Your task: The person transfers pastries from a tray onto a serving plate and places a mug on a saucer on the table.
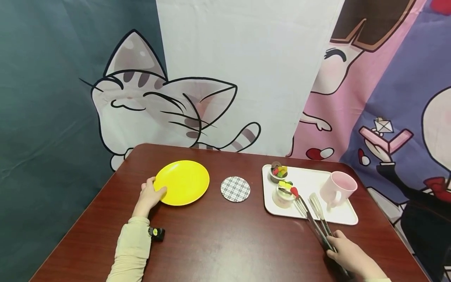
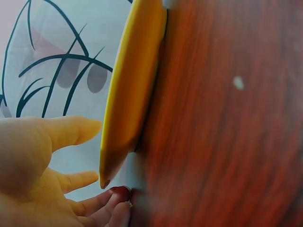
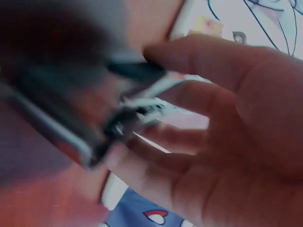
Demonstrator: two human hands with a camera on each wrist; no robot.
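Observation:
At the left, my left hand [image 1: 149,197] is at the near-left rim of a yellow plate [image 1: 183,182], its thumb over the rim and fingers at the edge. The left wrist view shows that plate [image 2: 135,75] low over the table between thumb and lower fingers. My right hand [image 1: 349,250] holds metal tongs [image 1: 315,224] with dark arms, one end forked. Their tips lie over a white tray [image 1: 304,178], beside a pale dessert cup [image 1: 283,199] with red and yellow topping. In the right wrist view the tongs [image 3: 52,127] are blurred.
On the tray also stand a fruit-topped dessert cup [image 1: 277,174] at the back left and a pink mug [image 1: 338,188] at the right. A round checked coaster [image 1: 235,189] lies between plate and tray on the brown table [image 1: 218,243]. A printed cloth [image 1: 246,58] hangs behind.

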